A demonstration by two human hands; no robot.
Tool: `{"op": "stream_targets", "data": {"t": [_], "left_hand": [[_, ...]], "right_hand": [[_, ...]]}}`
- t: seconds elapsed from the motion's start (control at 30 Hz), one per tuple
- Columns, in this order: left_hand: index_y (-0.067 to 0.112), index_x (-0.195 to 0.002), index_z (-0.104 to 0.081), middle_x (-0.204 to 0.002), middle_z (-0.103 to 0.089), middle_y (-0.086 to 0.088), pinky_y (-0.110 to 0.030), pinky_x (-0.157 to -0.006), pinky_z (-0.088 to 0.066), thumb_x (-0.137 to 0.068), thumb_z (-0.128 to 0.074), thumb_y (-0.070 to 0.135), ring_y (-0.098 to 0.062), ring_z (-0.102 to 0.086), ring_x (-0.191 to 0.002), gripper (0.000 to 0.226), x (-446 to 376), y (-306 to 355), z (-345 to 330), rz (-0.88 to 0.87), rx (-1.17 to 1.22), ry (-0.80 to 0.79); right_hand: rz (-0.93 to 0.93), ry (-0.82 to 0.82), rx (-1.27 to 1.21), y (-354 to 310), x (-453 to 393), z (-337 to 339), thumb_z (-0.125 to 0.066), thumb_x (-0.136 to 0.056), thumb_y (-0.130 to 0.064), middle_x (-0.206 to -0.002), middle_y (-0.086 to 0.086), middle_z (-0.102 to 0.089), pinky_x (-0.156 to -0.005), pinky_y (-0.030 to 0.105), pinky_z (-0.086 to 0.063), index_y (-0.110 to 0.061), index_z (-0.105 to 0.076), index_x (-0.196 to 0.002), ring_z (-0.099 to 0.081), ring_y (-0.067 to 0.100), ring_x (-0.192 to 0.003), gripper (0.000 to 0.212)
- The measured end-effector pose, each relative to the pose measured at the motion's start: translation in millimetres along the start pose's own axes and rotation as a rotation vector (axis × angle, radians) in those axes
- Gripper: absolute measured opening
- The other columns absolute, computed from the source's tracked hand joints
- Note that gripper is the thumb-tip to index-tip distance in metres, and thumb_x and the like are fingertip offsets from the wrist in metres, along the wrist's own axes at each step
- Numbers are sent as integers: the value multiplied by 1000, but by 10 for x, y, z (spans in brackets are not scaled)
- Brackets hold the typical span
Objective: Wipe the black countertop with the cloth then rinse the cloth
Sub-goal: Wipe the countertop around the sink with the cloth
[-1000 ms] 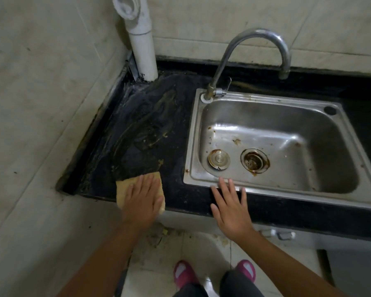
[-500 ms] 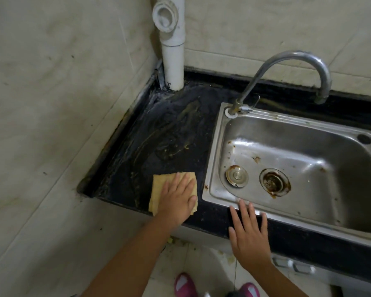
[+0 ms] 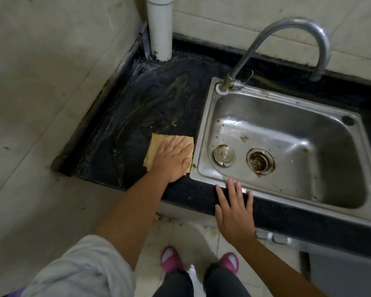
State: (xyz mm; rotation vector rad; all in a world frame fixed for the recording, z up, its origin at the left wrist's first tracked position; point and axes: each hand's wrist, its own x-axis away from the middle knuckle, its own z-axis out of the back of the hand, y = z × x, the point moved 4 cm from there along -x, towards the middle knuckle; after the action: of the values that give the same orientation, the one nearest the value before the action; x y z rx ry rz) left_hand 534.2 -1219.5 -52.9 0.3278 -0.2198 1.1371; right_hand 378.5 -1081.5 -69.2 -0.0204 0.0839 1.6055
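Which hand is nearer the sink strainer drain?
Right. The right hand rests on the counter edge just below the strainer drain; the left hand presses the cloth left of the sink.

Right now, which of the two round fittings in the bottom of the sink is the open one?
The right-hand one, the rust-ringed drain: its dark strainer hole shows. The left fitting is covered by a shiny metal cap.

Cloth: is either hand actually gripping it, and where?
No grip. The left hand presses flat on the yellow cloth, fingers straight, covering its right part. The right hand lies open on the counter edge, holding nothing.
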Motion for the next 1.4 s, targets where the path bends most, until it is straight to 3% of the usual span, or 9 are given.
{"op": "stream_targets", "data": {"t": [0.17, 0.27, 0.37, 0.5, 0.6, 0.67, 0.93, 1.1, 1.4], "left_hand": [[28, -149, -6, -157, 4, 6, -36, -112, 12, -99, -9, 40, -16, 8, -144, 52, 296, 30, -129, -31, -22, 36], [24, -136, -46, -143, -45, -2, -40, -108, -17, -87, -22, 41, -23, -36, -135, 58, 601, 16, -239, -67, -58, 151], [24, -126, -46, -127, -61, -3, -42, -99, -28, -81, -35, 37, -23, -40, -123, 48, 817, -40, -380, -60, -60, 147], [25, -133, -42, -134, -54, -2, -38, -101, -21, -83, -30, 38, -23, -37, -129, 52, 850, -26, -321, -1, -55, 75], [29, -149, -9, -157, -2, 5, -35, -113, 3, -92, -9, 44, -16, 0, -144, 59, 743, -64, -241, 18, -98, 45], [30, -148, 2, -157, 10, 7, -34, -113, 7, -97, -9, 44, -14, 11, -143, 55, 635, -139, -193, 74, -74, 37], [27, -149, -3, -157, 0, 5, -33, -113, -4, -88, 2, 50, -14, 1, -144, 65, 758, -779, -173, 276, -43, 97], [18, -149, -8, -157, -5, -2, -34, -113, -2, -80, -5, 45, -19, -1, -145, 74, 972, -1275, -147, 409, 81, 107], [19, -149, -10, -155, 0, 1, -40, -113, -1, -82, 3, 48, -22, -6, -144, 74, 842, -316, -243, 338, -11, 65]], "right_hand": [[-8, 6, -32, 7, 11, 1, -2, -99, -38, -136, 19, -49, -111, 45, -3, -15, -37, -131, -28, 32, -130, 53], [-13, 1, -50, 2, 3, 6, -3, -99, -38, -135, 19, -50, -112, 45, -4, -15, -37, -131, -29, 32, -130, 52], [-24, -7, -92, -2, 13, 10, -5, -99, -38, -135, 19, -50, -113, 45, -3, -15, -38, -130, -29, 32, -130, 51], [-48, -25, -134, 6, 13, 22, -4, -99, -39, -133, 20, -52, -115, 43, 3, -13, -52, -127, -30, 33, -129, 62], [-52, -16, -139, 9, 12, 26, -2, -98, -40, -132, 19, -53, -114, 42, 5, -12, -59, -121, -30, 32, -128, 68], [-48, -14, -148, 10, 17, 17, -3, -99, -40, -133, 19, -52, -115, 41, 8, -12, -59, -122, -28, 31, -130, 67], [-20, 51, -137, 21, 15, 22, -3, -99, -40, -137, 16, -43, -114, 41, 9, -16, -50, -125, -26, 32, -131, 59], [-13, 101, -124, 35, 27, -28, -3, -99, -41, -141, 12, -34, -114, 44, 4, -20, -38, -129, 13, 19, -144, 51], [-12, 159, -128, 39, 30, -65, -3, -99, -40, -138, 15, -46, -114, 44, 2, -19, -38, -130, 12, 17, -144, 51]]}}
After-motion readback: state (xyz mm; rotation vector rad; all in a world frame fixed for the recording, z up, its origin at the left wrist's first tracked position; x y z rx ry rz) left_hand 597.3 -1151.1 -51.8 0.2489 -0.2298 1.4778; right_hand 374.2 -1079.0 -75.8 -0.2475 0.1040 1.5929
